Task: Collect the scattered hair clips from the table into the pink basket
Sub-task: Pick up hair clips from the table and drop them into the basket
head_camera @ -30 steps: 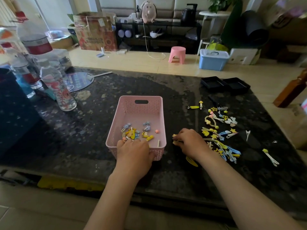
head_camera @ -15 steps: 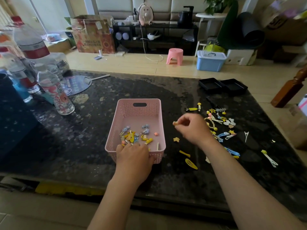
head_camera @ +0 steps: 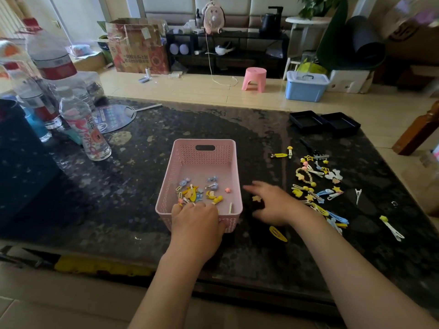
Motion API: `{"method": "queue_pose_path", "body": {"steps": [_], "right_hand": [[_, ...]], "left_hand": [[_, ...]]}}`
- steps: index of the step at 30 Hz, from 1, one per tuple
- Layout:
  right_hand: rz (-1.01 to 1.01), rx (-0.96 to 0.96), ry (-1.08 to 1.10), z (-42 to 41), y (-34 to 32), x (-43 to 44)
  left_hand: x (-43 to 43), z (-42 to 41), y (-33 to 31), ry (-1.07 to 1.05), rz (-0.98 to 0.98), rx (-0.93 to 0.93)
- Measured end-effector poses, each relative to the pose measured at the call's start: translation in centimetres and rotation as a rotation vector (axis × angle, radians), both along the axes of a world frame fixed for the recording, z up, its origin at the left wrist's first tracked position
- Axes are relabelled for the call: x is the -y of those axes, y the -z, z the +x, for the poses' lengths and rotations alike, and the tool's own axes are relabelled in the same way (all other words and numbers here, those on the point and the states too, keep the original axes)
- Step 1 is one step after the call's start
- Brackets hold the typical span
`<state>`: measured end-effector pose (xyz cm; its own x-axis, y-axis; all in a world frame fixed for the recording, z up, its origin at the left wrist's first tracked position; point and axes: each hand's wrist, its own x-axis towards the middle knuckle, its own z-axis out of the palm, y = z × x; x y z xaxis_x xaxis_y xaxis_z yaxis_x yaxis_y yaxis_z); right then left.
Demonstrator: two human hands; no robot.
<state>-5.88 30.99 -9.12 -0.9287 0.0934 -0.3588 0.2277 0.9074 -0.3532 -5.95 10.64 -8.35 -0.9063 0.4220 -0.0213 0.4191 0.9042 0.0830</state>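
Nearest me, my left hand (head_camera: 197, 216) was clamped over the near rim of the pink basket (head_camera: 234, 176), fingers hooked inside, bracing it. My right hand (head_camera: 273, 201) hovered low over the dark surface (head_camera: 123, 186) just right of the basket, fingers spread apart and blurred; I could make out nothing held in it.

The relation that mattered: the small yellow star clip (head_camera: 256, 198) lay on the surface directly under the right hand's fingers, between hand and basket wall — a short drop away, and far closer to the right hand than the left. A flat yellow oval clip (head_camera: 278, 233) lay just nearer me, below the right wrist, its long axis slanting down toward the right.

Farther off, to the right, the main scatter of hair clips (head_camera: 316, 184) was still out on the surface, with a white-and-yellow clip (head_camera: 391, 227) well apart at the edge. Inside the basket, a small heap of collected clips (head_camera: 197, 192) sat toward its near end — I judged the job well short of half done.
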Motion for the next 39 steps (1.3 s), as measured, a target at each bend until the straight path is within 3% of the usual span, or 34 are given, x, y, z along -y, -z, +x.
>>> {"method": "queue_pose_path", "body": {"steps": [2,9,18,24,27,30,32,37,39], "right_hand": [[0.064,0.09,-0.062,0.2,0.5,-0.2],[0.18,-0.039,-0.033,0.7,0.7,-0.4],[0.006,-0.102,0.159,1.1,0.8,-1.1],[-0.378,-0.547,0.226,0.3,-4.2,1.4],[-0.552,-0.593,0.164,0.1,-4.9,3.6],[-0.398,-0.603,0.142,0.3,-5.0,3.6],[-0.245,-0.495,0.149,0.6,-4.9,2.1],[0.126,0.155,0.058,2.8,-2.9,0.0],[0.185,0.209,0.005,3.6,-1.7,0.2]], "left_hand": [[0.0,-0.1,0.1,-0.003,0.005,0.002],[0.0,0.0,-0.1,0.003,0.007,0.02],[-0.1,0.1,-0.4,0.005,-0.002,0.032],[-0.1,0.1,-0.3,0.008,-0.007,0.022],[-0.1,0.2,-0.3,0.007,-0.002,0.008],[0.0,0.2,-0.3,0.007,-0.007,0.005],[0.0,0.2,-0.3,0.011,-0.011,0.007],[0.0,0.0,-0.2,0.007,-0.027,0.008],[-0.1,0.0,-0.2,0.004,-0.032,0.017]]}}
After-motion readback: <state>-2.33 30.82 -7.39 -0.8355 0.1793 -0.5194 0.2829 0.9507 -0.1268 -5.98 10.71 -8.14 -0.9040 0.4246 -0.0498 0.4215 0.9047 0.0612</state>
